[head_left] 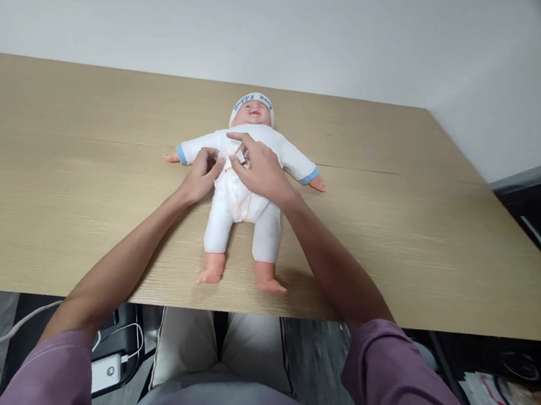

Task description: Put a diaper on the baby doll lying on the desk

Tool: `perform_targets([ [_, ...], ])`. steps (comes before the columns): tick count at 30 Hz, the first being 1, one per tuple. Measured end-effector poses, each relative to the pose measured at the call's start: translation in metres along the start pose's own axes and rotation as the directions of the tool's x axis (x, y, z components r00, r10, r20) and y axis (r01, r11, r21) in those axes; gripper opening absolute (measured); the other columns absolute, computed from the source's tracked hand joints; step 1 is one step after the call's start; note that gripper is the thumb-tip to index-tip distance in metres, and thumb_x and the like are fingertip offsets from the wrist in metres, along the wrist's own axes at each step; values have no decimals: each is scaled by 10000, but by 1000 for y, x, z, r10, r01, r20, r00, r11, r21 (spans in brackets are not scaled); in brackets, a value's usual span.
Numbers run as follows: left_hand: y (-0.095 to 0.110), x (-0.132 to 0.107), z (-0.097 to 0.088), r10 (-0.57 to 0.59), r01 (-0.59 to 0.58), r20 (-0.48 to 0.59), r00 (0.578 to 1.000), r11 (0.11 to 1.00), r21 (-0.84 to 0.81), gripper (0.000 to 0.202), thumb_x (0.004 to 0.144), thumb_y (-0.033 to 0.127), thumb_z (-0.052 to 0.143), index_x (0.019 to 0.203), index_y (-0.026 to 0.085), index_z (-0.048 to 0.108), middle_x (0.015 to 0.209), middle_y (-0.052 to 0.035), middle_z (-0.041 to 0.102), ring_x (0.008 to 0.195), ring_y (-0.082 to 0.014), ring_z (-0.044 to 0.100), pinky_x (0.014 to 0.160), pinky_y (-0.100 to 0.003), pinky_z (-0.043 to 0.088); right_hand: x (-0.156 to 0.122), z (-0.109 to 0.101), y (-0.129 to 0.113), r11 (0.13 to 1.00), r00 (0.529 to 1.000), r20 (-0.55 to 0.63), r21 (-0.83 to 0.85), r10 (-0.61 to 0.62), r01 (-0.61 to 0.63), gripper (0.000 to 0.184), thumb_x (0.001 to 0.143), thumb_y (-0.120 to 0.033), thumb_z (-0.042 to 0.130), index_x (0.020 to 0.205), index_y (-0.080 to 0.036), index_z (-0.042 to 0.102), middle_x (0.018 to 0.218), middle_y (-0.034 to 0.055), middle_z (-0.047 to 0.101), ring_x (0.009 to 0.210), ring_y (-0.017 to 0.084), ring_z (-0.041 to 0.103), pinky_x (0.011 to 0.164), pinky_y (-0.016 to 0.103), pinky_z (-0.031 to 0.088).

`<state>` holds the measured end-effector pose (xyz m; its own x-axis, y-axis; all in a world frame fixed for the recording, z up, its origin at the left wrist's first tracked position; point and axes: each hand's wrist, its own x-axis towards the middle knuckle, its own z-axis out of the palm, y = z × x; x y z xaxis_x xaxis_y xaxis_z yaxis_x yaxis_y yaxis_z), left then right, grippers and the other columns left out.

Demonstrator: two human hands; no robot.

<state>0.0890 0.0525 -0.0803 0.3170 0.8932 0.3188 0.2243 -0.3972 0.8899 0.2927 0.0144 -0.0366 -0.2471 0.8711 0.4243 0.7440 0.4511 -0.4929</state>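
A baby doll (264, 206) lies face up on the table, in a white outfit with blue cuffs and a white cap (249, 100) with blue lettering. Around its hips is a white diaper (240, 199) with thin yellowish lines. My left hand (204, 174) is closed at one side of the doll's waist, thumb and fingers pinching the diaper's upper edge. On the belly my right hand (261, 171) pinches a small white flap of the diaper between thumb and finger, its index finger stretched out. My fingers partly hide the diaper's waistband.
The wooden table (73, 161) reaches back to a pale wall (327, 24). Below its front edge at left, a white power bank (107, 373) with a cable rests on a black surface. Dark shelving with packets (491, 392) stands at lower right.
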Motion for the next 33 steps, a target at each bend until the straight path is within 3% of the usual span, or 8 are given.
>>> perform_targets([
  [10, -22, 14, 5, -24, 49, 96, 995, 963, -263, 724, 904, 958, 731, 980, 264, 543, 784, 33, 498, 724, -169, 501, 715, -327, 461, 2, 3, 12, 996, 986, -158, 85, 48, -35, 660, 993, -95, 580, 1627, -277, 541, 1228, 89, 641, 1071, 259, 679, 1078, 487, 639],
  [14, -15, 7, 9, -27, 12, -173, 985, 996, -86, 588, 1045, 837, 648, 1141, 261, 580, 1035, -53, 665, 905, -206, 623, 815, -359, 515, -11, -12, -4, 996, 966, -258, 93, 28, -3, 571, 1027, -69, 546, 1547, -293, 619, 1338, 121, 631, 1189, 282, 678, 1095, 518, 647],
  [17, 20, -23, 7, 75, -50, -333, 940, 995, 82, 443, 1143, 679, 588, 1254, 251, 616, 1326, -125, 721, 1118, -236, 677, 957, -393, 533, -42, -34, -34, 993, 948, -317, 116, 2, 37, 426, 1082, -127, 550, 1453, -293, 676, 1359, 120, 659, 1159, 267, 700, 997, 473, 687],
  [19, 52, -52, 4, 152, -118, -266, 952, 983, 137, 377, 1171, 603, 568, 1269, 248, 648, 1346, -114, 749, 1110, -229, 690, 962, -383, 528, -73, -48, -55, 984, 955, -297, 166, -19, 71, 306, 1111, -189, 577, 1372, -284, 705, 1299, 103, 705, 1099, 249, 728, 913, 430, 706],
  [22, 90, -95, 0, 181, -193, 86, 980, 968, 161, 344, 1186, 536, 539, 1173, 236, 706, 1143, -62, 802, 913, -204, 693, 879, -368, 515, -123, -57, -77, 951, 987, -130, 282, -95, 129, 165, 1128, -252, 615, 1250, -272, 725, 1202, 73, 767, 1084, 237, 772, 864, 386, 715],
  [25, 99, -120, -2, 132, -255, 371, 919, 918, 304, 341, 1165, 499, 529, 1106, 227, 727, 1016, -58, 806, 911, -246, 716, 975, -434, 495, -156, -51, -76, 955, 989, 56, 276, -134, 113, 119, 1126, -261, 627, 1187, -260, 729, 1169, 66, 811, 1050, 236, 797, 917, 395, 692],
  [29, 83, -122, -1, 66, -188, 266, 962, 864, 466, 339, 1110, 558, 606, 1082, 225, 662, 1027, -75, 819, 979, -299, 742, 1081, -509, 448, -161, -40, -52, 990, 996, 78, 127, 46, -56, 92, 1100, -260, 650, 1112, -243, 739, 1089, 65, 837, 936, 236, 790, 924, 396, 630],
  [33, 69, -109, 1, -16, -35, 130, 991, 924, 381, 405, 1033, 585, 724, 1193, 230, 609, 858, -21, 795, 792, -258, 725, 910, -413, 492, -146, -33, -40, 969, 969, 16, -17, 248, -248, 116, 1084, -301, 739, 1175, -228, 745, 939, 39, 817, 857, 247, 767, 809, 367, 544],
])
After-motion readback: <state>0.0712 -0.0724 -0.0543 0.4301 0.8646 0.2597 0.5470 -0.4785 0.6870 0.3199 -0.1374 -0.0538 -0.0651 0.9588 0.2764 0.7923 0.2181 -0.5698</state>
